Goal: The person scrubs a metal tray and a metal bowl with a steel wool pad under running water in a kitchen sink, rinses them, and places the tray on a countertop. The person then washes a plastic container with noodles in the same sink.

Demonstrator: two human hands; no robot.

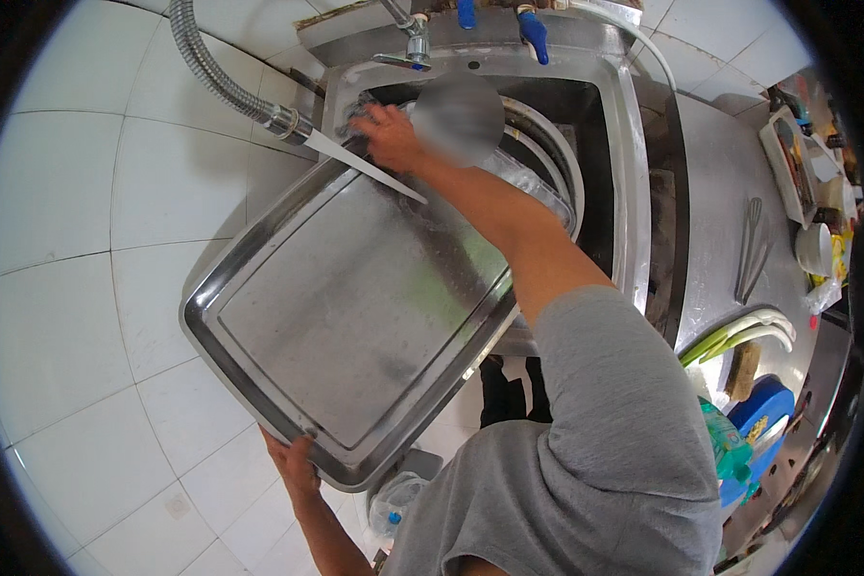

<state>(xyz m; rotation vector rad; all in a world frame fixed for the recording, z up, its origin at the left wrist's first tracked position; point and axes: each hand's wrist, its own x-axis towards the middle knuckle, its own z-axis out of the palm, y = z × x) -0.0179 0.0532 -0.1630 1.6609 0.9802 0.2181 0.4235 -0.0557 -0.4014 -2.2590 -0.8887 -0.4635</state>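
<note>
A large rectangular stainless steel tray leans at a slant across the front left of the metal sink. My left hand grips its near corner, thumb over the rim. At the tray's far end, my right hand has its fingers on what looks like a metal scouring pad, partly hidden by the fingers. A flexible metal spout sends a white stream of water onto the tray. Behind my right forearm, round pans and a clear container lie in the sink.
Blue-handled taps stand behind the sink. On the steel counter to the right are a whisk, spring onions, a sponge, a green bottle and a blue lid-like object. A tiled wall borders the left.
</note>
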